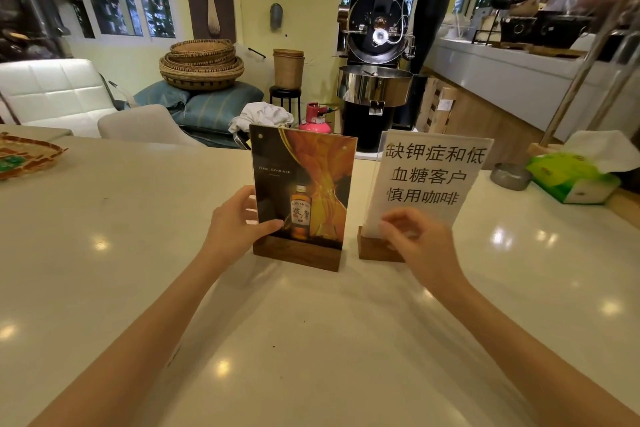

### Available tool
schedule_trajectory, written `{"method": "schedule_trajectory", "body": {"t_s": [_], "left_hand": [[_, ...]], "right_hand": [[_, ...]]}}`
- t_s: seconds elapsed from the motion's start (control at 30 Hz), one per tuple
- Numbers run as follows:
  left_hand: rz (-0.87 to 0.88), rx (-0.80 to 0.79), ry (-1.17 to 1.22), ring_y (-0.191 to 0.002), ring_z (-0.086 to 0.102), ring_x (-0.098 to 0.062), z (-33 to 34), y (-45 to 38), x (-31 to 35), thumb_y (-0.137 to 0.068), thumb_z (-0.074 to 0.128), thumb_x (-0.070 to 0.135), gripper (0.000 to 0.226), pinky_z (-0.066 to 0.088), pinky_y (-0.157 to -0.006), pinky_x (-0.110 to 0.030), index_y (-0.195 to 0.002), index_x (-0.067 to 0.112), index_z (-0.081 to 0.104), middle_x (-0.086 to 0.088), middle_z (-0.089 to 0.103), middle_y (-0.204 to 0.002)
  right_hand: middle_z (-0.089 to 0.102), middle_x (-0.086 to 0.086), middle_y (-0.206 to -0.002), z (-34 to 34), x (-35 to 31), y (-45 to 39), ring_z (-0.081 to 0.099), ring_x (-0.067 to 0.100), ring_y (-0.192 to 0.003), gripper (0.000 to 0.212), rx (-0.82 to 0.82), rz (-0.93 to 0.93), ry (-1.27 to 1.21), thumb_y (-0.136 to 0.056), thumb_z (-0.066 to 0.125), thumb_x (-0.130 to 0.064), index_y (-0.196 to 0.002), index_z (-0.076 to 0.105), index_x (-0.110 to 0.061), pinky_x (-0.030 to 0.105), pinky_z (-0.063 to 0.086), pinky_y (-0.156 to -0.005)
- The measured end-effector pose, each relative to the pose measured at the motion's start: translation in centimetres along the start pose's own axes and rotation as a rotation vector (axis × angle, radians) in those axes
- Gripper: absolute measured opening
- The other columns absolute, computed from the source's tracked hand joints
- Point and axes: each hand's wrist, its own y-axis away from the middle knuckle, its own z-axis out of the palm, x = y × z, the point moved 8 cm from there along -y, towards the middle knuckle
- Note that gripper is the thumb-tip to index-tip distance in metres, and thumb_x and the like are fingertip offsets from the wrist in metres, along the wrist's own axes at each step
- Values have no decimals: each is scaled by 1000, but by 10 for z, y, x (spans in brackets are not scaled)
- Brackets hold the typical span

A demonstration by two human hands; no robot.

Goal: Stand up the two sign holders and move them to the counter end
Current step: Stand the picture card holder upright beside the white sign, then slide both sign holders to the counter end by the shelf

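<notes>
Two sign holders stand upright side by side on the cream counter [138, 253], each a clear panel in a dark wooden base. The left sign holder [304, 184] shows a whisky bottle advert. My left hand [239, 218] grips its left edge, thumb on the front face. The right sign holder [429, 177] carries white paper with black Chinese text. My right hand [419, 239] is in front of its lower part, fingers curled at the panel's bottom edge; whether it grips the panel is unclear.
A green tissue box [571, 180] and a small metal bowl [510, 175] sit at the right of the counter. A woven tray [24, 156] lies at the far left. Beyond the counter edge stand a coffee roaster [377, 55], a pink gas canister [315, 118] and chairs.
</notes>
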Motion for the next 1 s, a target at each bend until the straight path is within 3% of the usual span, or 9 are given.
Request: {"method": "schedule_trajectory", "body": {"t_s": [0.07,0.17,0.27,0.4,0.5,0.6,0.73,0.87,1.0], "left_hand": [[8,54,-11,-89,55,-20,0,3,5,-70,74,20,56,49,-71,-29,-118,14,45,-13,61,-117],[4,97,-23,-88,52,-18,3,7,11,-71,73,19,60,48,-74,-32,-121,13,41,-15,59,-120],[0,118,-29,-88,51,-18,3,10,14,-72,73,19,63,47,-73,-31,-124,14,37,-16,59,-121],[27,101,-71,-94,57,-27,5,12,17,-74,71,17,65,48,-73,-34,-127,13,33,-19,57,-123],[46,109,-84,-89,54,-22,5,14,18,-75,70,13,63,46,-72,-33,-126,11,33,-19,58,-120],[51,96,-99,-87,51,-19,6,9,17,-76,68,13,60,46,-72,-32,-124,11,34,-19,58,-117],[71,44,-98,-88,52,-20,12,-3,21,-76,68,12,58,47,-72,-35,-122,9,34,-16,58,-113],[88,31,-94,-86,51,-19,23,-13,22,-76,68,13,57,46,-70,-30,-122,10,35,-2,51,-101],[134,-30,-56,-84,53,-19,53,-31,34,-75,69,12,58,42,-60,-17,-122,9,35,-1,52,-97]], "right_hand": [[63,1,-95,-31,0,1,60,17,-84,14,103,-26,47,-80,66,-11,-90,59,-18,15,54,-68],[58,-7,-85,-72,1,2,58,9,-77,27,254,-41,23,-78,67,-8,-95,49,-19,20,54,-65],[53,-1,-89,-95,22,1,54,15,-78,39,352,64,34,-76,70,-12,-105,44,-18,16,45,-62],[52,-3,-106,-82,48,-10,55,14,-91,48,137,206,-16,-80,67,-15,-121,42,-16,12,42,-64],[55,-7,-107,-71,55,-13,60,11,-87,50,22,215,-62,-83,63,-15,-126,39,-21,22,50,-72],[61,-1,-106,-73,58,-18,61,20,-94,42,-4,204,-57,-83,61,-11,-119,44,-25,33,55,-78],[62,-13,-94,-78,55,-21,62,8,-85,37,-33,199,-92,-82,61,-4,-108,50,-26,14,55,-59],[62,-16,-94,-84,58,-16,61,4,-86,36,-31,223,-76,-81,62,-4,-108,51,-24,19,53,-66],[62,-11,-96,-105,63,-7,61,9,-88,34,40,253,-24,-80,64,-4,-106,52,-23,19,53,-67]]}}
